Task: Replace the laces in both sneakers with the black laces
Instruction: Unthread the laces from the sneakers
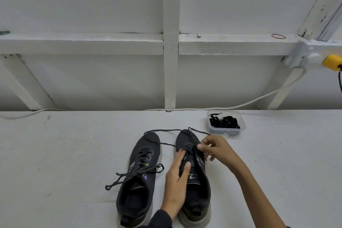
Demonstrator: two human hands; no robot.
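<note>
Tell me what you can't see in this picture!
Head view:
- Right sneaker eyelets: covered by the left hand and the right hand pinching its lace.
- Tongue writing: too small.
- Black laces in the container: tangled, uncountable.
- Yellow plug: cut off by right edge.

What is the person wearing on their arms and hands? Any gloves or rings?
No gloves: both the left hand and the right hand are bare, with no ring or watch showing. A dark sleeve covers the left arm down to the wrist. The right forearm is uncovered.
</note>
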